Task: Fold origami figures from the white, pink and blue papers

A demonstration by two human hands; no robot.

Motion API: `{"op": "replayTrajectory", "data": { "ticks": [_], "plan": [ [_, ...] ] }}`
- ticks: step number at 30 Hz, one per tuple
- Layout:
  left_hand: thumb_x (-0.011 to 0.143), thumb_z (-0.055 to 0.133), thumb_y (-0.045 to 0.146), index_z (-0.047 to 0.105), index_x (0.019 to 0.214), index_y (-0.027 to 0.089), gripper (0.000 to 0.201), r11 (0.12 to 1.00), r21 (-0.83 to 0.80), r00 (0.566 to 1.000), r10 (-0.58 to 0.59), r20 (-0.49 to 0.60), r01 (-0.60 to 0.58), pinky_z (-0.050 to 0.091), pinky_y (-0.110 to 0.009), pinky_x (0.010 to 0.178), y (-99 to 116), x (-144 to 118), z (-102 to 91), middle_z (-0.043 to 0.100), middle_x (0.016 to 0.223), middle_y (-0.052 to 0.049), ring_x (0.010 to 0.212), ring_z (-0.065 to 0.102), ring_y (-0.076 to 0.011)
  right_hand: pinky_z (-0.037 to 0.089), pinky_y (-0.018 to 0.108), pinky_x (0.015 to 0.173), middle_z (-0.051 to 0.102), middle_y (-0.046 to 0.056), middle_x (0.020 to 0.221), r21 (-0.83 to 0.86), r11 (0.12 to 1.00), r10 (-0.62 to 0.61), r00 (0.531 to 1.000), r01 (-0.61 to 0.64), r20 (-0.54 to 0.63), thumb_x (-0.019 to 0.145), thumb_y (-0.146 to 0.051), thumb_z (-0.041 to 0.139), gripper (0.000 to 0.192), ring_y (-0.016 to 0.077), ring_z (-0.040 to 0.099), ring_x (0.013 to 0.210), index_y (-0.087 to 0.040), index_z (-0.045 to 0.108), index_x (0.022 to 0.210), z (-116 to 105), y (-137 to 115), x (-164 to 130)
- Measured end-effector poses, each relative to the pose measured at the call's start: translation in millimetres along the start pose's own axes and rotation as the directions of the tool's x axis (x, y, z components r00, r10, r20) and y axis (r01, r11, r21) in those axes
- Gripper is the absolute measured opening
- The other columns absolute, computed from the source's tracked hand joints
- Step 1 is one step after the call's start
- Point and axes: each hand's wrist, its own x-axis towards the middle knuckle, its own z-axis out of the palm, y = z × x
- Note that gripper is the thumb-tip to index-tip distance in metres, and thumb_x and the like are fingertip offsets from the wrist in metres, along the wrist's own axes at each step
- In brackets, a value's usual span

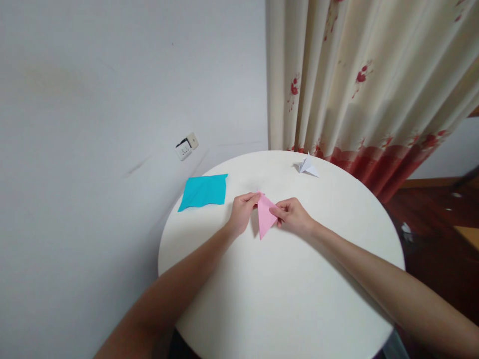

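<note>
A pink sheet of paper [265, 218], folded into a triangle, is held between my two hands above the middle of the round white table. My left hand [242, 209] pinches its upper left corner between thumb and fingers. At the right corner, my right hand [294, 215] grips the paper with the thumb on top. One point of the triangle hangs down toward me. The fingers behind the paper are partly hidden.
On the round white table [284, 294], a bright blue cloth or sheet [204, 191] lies at the left edge. A folded white paper shape [307, 166] stands at the far right. A wall with a socket [183, 149] borders the left; a floral curtain [348, 80] hangs behind.
</note>
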Motion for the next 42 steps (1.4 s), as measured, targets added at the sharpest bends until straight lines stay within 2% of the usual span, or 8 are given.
{"op": "replayTrajectory", "data": {
  "ticks": [8, 10, 12, 14, 16, 32, 36, 42],
  "plan": [
    [0.07, 0.081, 0.035, 0.073, 0.08, 0.011, 0.026, 0.989, -0.149, 0.97, -0.01, -0.244, -0.027, 0.039, -0.022, 0.061, 6.1, 17.6, -16.9, 0.058, 0.066, 0.0, 0.062, 0.05, -0.0078, 0.032, 0.023, 0.044, 0.063, 0.004, 0.052, 0.007, 0.998, 0.054, 0.998, -0.055, 0.043, 0.078, -0.059, 0.065, 0.049, 0.0102, 0.048, 0.043, -0.014, 0.065, 0.059, 4.1, -2.8, -2.4],
    [0.074, 0.077, 0.041, 0.073, 0.086, 0.012, 0.032, 0.984, -0.178, 0.982, -0.062, -0.181, 0.03, 0.04, -0.021, 0.062, 6.4, 15.9, -16.1, 0.061, 0.072, -0.002, 0.066, 0.053, -0.0088, 0.03, 0.023, 0.043, 0.061, 0.004, 0.049, 0.046, 0.998, 0.053, 0.999, -0.053, -0.001, 0.077, -0.06, 0.065, 0.049, 0.0096, 0.045, 0.042, -0.015, 0.064, 0.057, 2.8, -1.2, -0.3],
    [0.081, 0.07, 0.049, 0.073, 0.091, 0.012, 0.038, 0.979, -0.165, 0.993, -0.119, 0.025, 0.122, 0.044, -0.024, 0.066, 6.1, 10.1, -10.7, 0.066, 0.082, -0.006, 0.072, 0.058, -0.0125, 0.027, 0.024, 0.043, 0.059, 0.003, 0.047, 0.091, 0.995, 0.057, 0.996, -0.051, -0.071, 0.075, -0.06, 0.067, 0.049, 0.009, 0.042, 0.04, -0.015, 0.064, 0.057, 0.0, 1.3, 2.9],
    [0.082, 0.069, 0.051, 0.073, 0.088, 0.011, 0.04, 0.982, -0.048, 0.964, -0.168, 0.207, 0.181, 0.046, -0.028, 0.068, 4.7, 2.8, -3.6, 0.068, 0.081, -0.008, 0.071, 0.06, -0.0153, 0.026, 0.024, 0.043, 0.059, 0.003, 0.046, 0.116, 0.992, 0.063, 0.988, -0.047, -0.14, 0.074, -0.06, 0.068, 0.047, 0.0089, 0.041, 0.039, -0.015, 0.065, 0.059, -3.3, 4.0, 6.2],
    [0.081, 0.07, 0.049, 0.073, 0.08, 0.012, 0.038, 0.984, 0.063, 0.946, -0.178, 0.27, 0.167, 0.046, -0.028, 0.069, 2.2, -2.9, 1.9, 0.069, 0.076, -0.007, 0.069, 0.06, -0.0159, 0.026, 0.024, 0.043, 0.06, 0.003, 0.047, 0.115, 0.993, 0.061, 0.981, -0.041, -0.183, 0.074, -0.059, 0.068, 0.047, 0.009, 0.042, 0.039, -0.015, 0.065, 0.06, -6.0, 6.2, 8.7],
    [0.073, 0.075, 0.044, 0.07, 0.067, 0.013, 0.032, 0.981, 0.129, 0.987, -0.155, 0.043, 0.148, 0.043, -0.026, 0.063, -11.5, -0.3, 0.0, 0.065, 0.065, -0.004, 0.063, 0.057, -0.0148, 0.032, 0.024, 0.043, 0.062, 0.005, 0.057, 0.203, 0.979, 0.091, 0.944, -0.027, -0.316, 0.078, -0.073, 0.056, 0.06, 0.0132, 0.053, 0.049, -0.014, 0.068, 0.073, -11.0, 9.0, 13.9],
    [0.073, 0.074, 0.045, 0.07, 0.067, 0.013, 0.034, 0.979, 0.151, 0.989, -0.142, 0.047, 0.133, 0.042, -0.025, 0.061, -12.4, -0.2, 0.5, 0.064, 0.064, -0.003, 0.061, 0.055, -0.0135, 0.031, 0.025, 0.045, 0.058, 0.001, 0.052, 0.08, 0.997, 0.042, 0.96, -0.021, -0.278, 0.072, -0.059, 0.07, 0.044, 0.0105, 0.045, 0.046, -0.016, 0.065, 0.064, -7.8, 11.6, 14.5],
    [0.078, 0.069, 0.051, 0.073, 0.075, 0.012, 0.039, 0.987, 0.121, 0.986, -0.116, 0.117, 0.102, 0.043, -0.025, 0.059, -7.9, -2.9, 5.8, 0.067, 0.071, -0.007, 0.063, 0.056, -0.0141, 0.031, 0.026, 0.046, 0.056, 0.001, 0.052, 0.06, 0.998, 0.022, 0.938, -0.001, -0.347, 0.075, -0.059, 0.064, 0.044, 0.0118, 0.044, 0.047, -0.018, 0.061, 0.06, -10.2, 20.6, 18.0]
  ]
}}
